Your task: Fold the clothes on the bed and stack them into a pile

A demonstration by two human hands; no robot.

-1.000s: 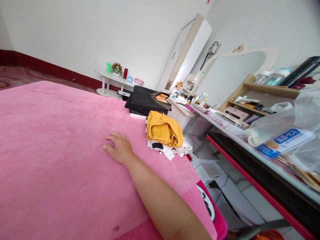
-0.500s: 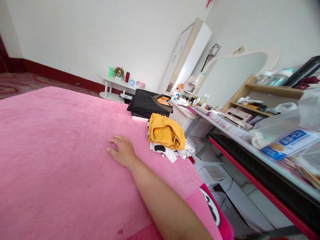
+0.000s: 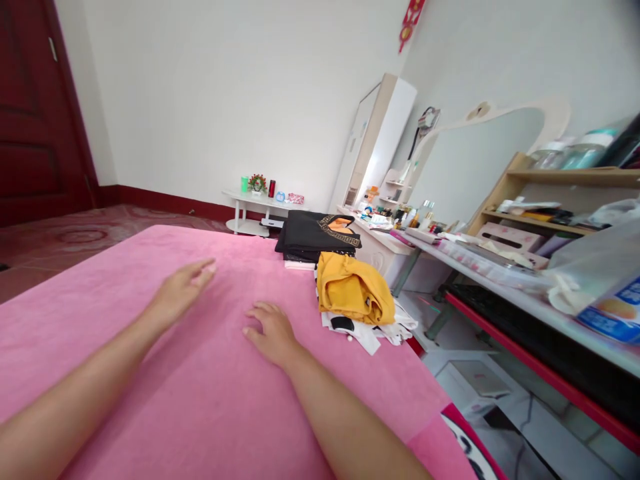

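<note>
My right hand lies on the pink blanket, fingers loosely spread with nothing in them. To its left, my left hand is over the same blanket, slightly blurred, its fingers stretched out and holding nothing; I cannot tell whether it touches the cloth. Right of my right hand sits a bundled yellow garment on top of white clothing with a black patch. Just behind it is a stack of folded black clothes, the top one with a gold-patterned neckline. Both hands are apart from the clothes.
A long table along the right holds a wooden shelf, bottles and a plastic bag. Behind stand a mirror and a tall white unit. A low white stand with small items is by the far wall, a red door at left.
My left hand has come into view from the left, over the blanket. My right hand stays by the clothes. The camera has tilted up and turned left, bringing the door into view.
</note>
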